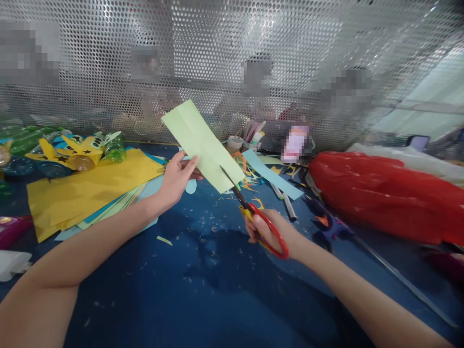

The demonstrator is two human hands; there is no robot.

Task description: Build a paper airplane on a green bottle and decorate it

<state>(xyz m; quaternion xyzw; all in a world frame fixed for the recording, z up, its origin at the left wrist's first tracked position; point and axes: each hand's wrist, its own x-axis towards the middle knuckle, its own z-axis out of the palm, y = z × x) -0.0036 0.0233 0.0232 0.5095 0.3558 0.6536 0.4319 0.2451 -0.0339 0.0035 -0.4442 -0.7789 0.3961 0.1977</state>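
A strip of pale green paper [203, 145] is held up above the blue table, pinched along its left edge between the thumb and fingers of my left hand [177, 176]. My right hand [266, 227] grips scissors [275, 237] with red and yellow handles. Their dark blades reach into the lower right end of the paper, one blade lying over its face. Part of the lower blade is hidden behind the sheet.
Yellow sheets [97, 188] and other coloured papers lie at left, near cut-out yellow shapes [68, 152] and green plastic bottles. Behind the paper are a blue strip [271, 174] and scraps. A purple glue gun [335, 229] and red plastic bag [377, 193] occupy the right. Perforated metal [210, 48] stands behind.
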